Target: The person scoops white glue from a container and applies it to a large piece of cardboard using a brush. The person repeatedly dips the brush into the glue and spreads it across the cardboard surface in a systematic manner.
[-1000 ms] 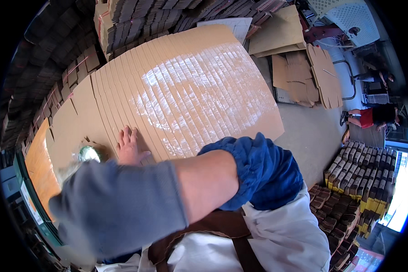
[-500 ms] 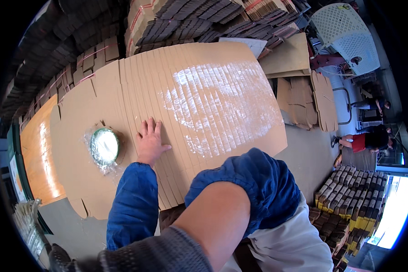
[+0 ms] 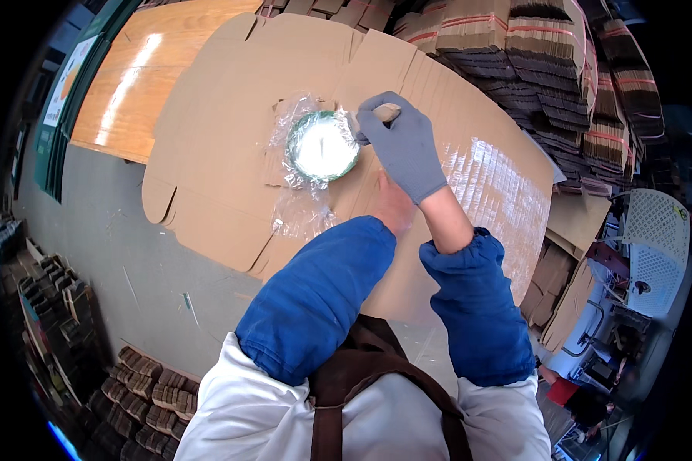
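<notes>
My right hand, in a grey glove, closes round what looks like a brush with a pale handle; its working end is mostly hidden. It is at the right rim of a round green-rimmed bowl of white liquid. Crumpled clear plastic film surrounds the bowl, which rests on overlapping cardboard sheets. My bare left hand is low over the sheets beneath my right wrist, its fingers hidden behind the glove. White wet streaks coat the ridged, fanned-out sheet edges on the right.
A shiny wooden board lies beyond the sheets at the left. Tall bundles of strapped cardboard stand at the back right. More stacked bundles sit on the floor at lower left. A person in red shorts is at far right.
My view has turned toward the bowl. My right hand, out of sight before, is now at the bowl's rim with the brush. My left hand, flat and spread before, is now mostly covered.
</notes>
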{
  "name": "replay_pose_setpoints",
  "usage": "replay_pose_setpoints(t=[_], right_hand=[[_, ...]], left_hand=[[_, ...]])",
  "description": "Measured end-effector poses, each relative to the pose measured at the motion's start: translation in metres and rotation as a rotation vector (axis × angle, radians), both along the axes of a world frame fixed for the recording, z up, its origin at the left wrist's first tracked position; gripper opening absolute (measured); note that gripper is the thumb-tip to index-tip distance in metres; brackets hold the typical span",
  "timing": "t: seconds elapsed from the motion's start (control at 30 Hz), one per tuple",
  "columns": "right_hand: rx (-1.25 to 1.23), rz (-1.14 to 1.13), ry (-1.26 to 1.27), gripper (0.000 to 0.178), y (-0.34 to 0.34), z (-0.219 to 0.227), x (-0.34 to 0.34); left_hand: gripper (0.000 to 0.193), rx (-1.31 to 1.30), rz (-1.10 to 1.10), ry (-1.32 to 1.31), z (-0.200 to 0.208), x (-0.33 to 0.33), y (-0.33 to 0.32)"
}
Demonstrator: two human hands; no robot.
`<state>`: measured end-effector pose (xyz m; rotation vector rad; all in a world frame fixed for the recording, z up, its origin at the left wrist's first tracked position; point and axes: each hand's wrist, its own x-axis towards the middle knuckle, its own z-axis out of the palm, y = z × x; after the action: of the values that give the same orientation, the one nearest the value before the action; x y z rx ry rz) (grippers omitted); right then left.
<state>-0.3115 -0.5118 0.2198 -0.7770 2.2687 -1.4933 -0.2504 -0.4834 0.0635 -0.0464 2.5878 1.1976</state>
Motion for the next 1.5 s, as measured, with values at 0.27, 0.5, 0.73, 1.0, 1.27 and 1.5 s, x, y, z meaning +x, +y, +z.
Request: replay_pose_setpoints(t=[0.27,0.5,0.73,1.0,1.27,1.5], right_hand=[[0.305,-0.061,0.105,0.021,-0.02,-0.076,-0.007],[0.255,-0.068,0.025,0.022,-0.022,-0.066,-0.004],[0.06,-0.158,-0.252,0.018,-0.01,-0.069,-0.012],[-0.595,-0.575,-1.138,0.016,0.052,-0.111,-0.032],[-0.894,-0.474,-1.464,0.01,0.049,-0.139,-0.027],[-0.881,-0.519,-1.338,0.009,0.055,-0.133,-0.017]], left_hand=[[0.051,0.917,0.374,-0.01,-0.024,-0.005,0.023],[0.047,1.921,0.862,-0.084,-0.008,-0.009,0.036],[0.049,1.214,0.564,0.214,-0.084,-0.019,0.068],[0.054,-0.634,-0.064,0.154,-0.048,-0.024,0.057],[0.051,-3.519,-1.833,0.171,-0.012,-0.011,0.015],[0.04,-4.07,-1.867,-0.224,0.052,0.016,-0.022]])
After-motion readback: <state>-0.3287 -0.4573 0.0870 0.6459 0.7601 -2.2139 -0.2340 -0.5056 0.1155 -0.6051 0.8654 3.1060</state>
